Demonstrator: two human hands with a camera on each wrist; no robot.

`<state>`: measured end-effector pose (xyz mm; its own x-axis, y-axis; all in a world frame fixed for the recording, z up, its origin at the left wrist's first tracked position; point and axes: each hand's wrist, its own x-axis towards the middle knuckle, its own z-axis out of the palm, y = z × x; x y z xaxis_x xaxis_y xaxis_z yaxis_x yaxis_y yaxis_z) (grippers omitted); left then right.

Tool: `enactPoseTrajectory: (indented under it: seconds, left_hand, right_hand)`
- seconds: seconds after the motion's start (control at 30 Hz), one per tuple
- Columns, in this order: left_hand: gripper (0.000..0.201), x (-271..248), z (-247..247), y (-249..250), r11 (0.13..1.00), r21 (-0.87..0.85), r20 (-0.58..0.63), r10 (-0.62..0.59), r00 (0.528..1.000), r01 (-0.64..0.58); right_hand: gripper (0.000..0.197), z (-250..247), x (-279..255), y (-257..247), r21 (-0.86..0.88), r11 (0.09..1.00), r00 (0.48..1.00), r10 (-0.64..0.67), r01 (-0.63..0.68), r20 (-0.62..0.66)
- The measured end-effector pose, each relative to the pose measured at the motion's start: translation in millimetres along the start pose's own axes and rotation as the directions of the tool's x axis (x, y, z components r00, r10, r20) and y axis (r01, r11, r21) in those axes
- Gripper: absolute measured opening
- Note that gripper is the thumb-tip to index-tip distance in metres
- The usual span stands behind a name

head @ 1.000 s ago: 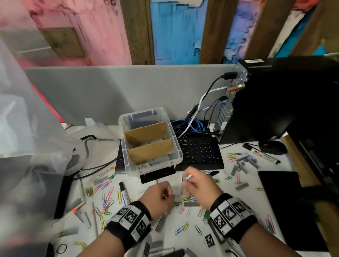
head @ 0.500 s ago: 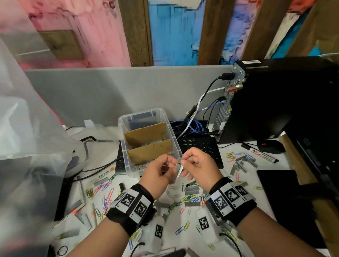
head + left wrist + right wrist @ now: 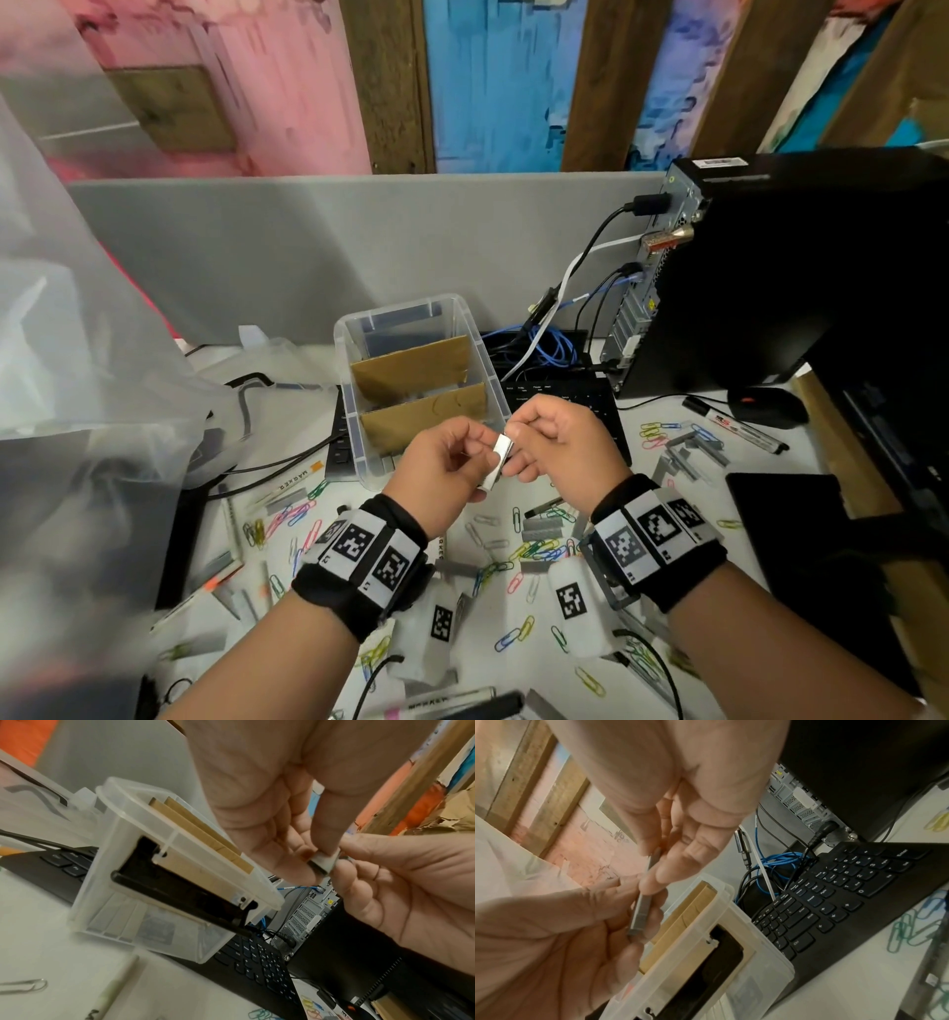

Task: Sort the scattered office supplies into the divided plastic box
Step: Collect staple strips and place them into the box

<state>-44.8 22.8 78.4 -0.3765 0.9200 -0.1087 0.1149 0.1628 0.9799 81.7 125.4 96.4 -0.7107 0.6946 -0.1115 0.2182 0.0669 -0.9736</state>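
Observation:
A clear plastic box point(image 3: 353, 435) with two cardboard dividers point(image 3: 421, 419) stands at the back of the desk, partly on a black keyboard. Just in front of its near wall, both hands are raised off the desk and hold one grey strip of staples point(image 3: 496, 461) between them. My left hand point(image 3: 462, 455) pinches its lower part, and my right hand point(image 3: 519, 437) pinches its upper end. The wrist views show the staple strip point(image 3: 322, 863) point(image 3: 641, 910) between thumb and fingertips of both hands. Coloured paper clips point(image 3: 534, 551) and more staple strips point(image 3: 683, 455) lie scattered on the white desk.
The black keyboard point(image 3: 562, 406) and blue cables point(image 3: 547, 345) lie right of the box, with a PC tower point(image 3: 770, 267) behind. A mouse point(image 3: 766, 407), a marker point(image 3: 735, 424) and a black pad point(image 3: 785, 516) are at the right. A clear plastic bag point(image 3: 77, 334) fills the left.
Both hands lifted off the desk with the staple strip and moved forward to the box's near wall; the strip is now held between both hands.

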Motion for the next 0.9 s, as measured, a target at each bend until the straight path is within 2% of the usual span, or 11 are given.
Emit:
enactPoseTrajectory:
  seconds: [0.17, 0.27, 0.33, 0.4, 0.53, 0.73, 0.9]
  left_hand:
    - [0.005, 4, -2, 1, 0.999, 0.041, -0.037, 0.024, 0.999, -0.023]
    - [0.005, 7, -3, 0, 1.0, 0.021, -0.083, 0.005, 0.997, -0.003]
    - [0.007, 9, -3, -1, 1.0, 0.002, -0.114, -0.004, 0.993, 0.004]
    - [0.006, 11, -2, -2, 0.999, 0.04, -0.136, 0.019, 0.99, -0.014]
    - [0.007, 11, -1, 2, 1.0, 0.021, -0.129, 0.014, 0.992, -0.011]
    - [0.014, 7, -8, 8, 1.0, -0.013, -0.061, 0.0, 0.998, -0.001]
    - [0.019, 8, -13, 3, 1.0, 0.029, -0.114, 0.006, 0.993, -0.002]
  right_hand:
    - [0.008, 1, 1, 1, -0.054, 0.998, 0.999, -0.033, 0.034, 0.005]
    - [0.036, 3, 0, 4, -0.156, 0.985, 0.997, -0.058, 0.067, 0.059]
    - [0.057, 6, -1, 5, -0.288, 0.951, 0.991, -0.085, 0.111, 0.099]
    - [0.065, 11, -2, 4, -0.432, 0.887, 0.986, -0.136, 0.162, 0.092]
    - [0.054, 15, 1, 2, -0.596, 0.776, 0.974, -0.22, 0.21, 0.056]
    - [0.048, 14, 3, -4, -0.598, 0.759, 0.962, -0.262, 0.256, 0.078]
    - [0.069, 17, 8, -6, -0.659, 0.706, 0.964, -0.23, 0.258, 0.131]
